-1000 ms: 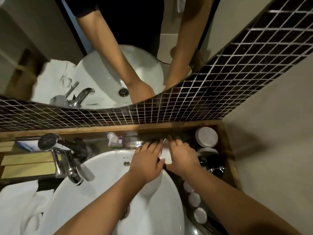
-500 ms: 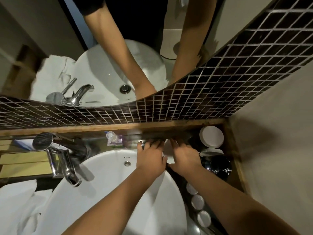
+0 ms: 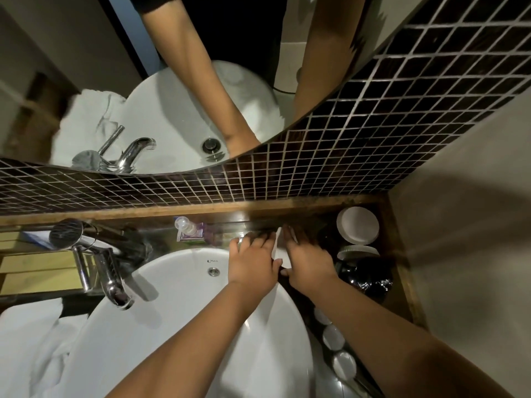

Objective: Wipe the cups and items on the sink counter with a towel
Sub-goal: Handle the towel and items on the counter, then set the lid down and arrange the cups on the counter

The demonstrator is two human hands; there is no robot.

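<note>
hands: left hand [image 3: 253, 262] and right hand [image 3: 309, 261] lie flat, fingers spread, on a white item [image 3: 280, 254] | grip: none seen | item: far surface [image 3: 230, 222] behind white basin [image 3: 184, 317] | white towel [image 3: 31, 346]: near left, nearer left hand | white-lidded cups [image 3: 357, 229]: far right, just beside right hand

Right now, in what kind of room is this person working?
Most likely a bathroom: a white basin with a chrome tap, a mirror above dark mosaic tiles, and a white towel beside it.
</note>
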